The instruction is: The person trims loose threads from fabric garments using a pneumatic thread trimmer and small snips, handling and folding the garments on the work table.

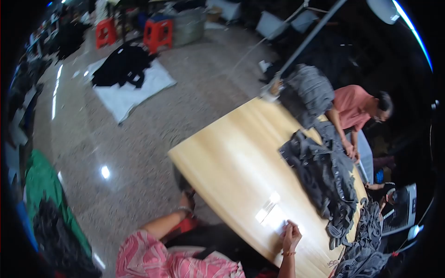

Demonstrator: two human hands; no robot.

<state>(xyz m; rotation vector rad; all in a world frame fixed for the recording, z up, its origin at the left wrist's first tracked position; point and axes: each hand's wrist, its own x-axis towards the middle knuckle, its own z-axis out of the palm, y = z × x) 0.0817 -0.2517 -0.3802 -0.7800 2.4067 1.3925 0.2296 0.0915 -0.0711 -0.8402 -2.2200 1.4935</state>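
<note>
My right hand (291, 237) is over the near part of the pale wooden table (232, 153), with its fingers pinched together. Whatever may be between the fingertips is too small to make out. A bracelet circles that wrist. Low beside the table's left edge is my left hand (187, 200), dark and blurred, its fingers not clear enough to read. Dark grey garments (324, 176) lie heaped along the table's right side, beyond my right hand.
Across the table a person in a pink shirt (354, 104) handles cloth. More grey cloth (366, 241) is piled at the lower right. Black garments (123, 65) lie on a white sheet (118, 102) on the floor, near red stools (158, 34). Green cloth (46, 185) is at left.
</note>
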